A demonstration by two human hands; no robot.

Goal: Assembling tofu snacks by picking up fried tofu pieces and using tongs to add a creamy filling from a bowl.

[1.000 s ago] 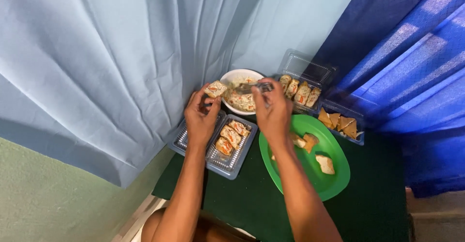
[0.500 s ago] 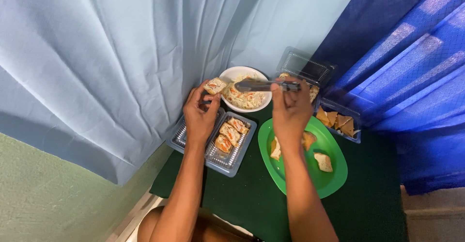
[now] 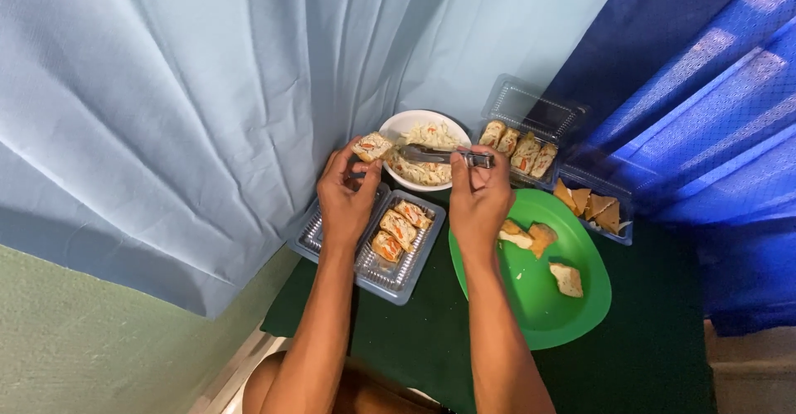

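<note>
My left hand (image 3: 347,198) holds a small square piece of filled bread (image 3: 372,145) by its fingertips, just left of a white bowl (image 3: 400,123) of creamy shredded salad. My right hand (image 3: 478,198) grips a metal knife (image 3: 434,156) whose blade lies across the salad in the bowl. Below my left hand sits a clear plastic tray (image 3: 404,271) with three filled bread pieces (image 3: 398,229). A green plate (image 3: 547,298) under my right wrist carries a few bread pieces (image 3: 568,279).
Two more clear trays stand behind the plate: one with filled rolls (image 3: 520,150), one with triangular bread slices (image 3: 590,203). Everything rests on a dark green cloth (image 3: 431,339). Light blue curtain (image 3: 207,91) hangs left and behind, dark blue curtain (image 3: 713,91) at right.
My right hand has drawn back from over the bowl toward the plate's edge, with the knife blade now laid across the salad. My left hand keeps the bread piece beside the bowl.
</note>
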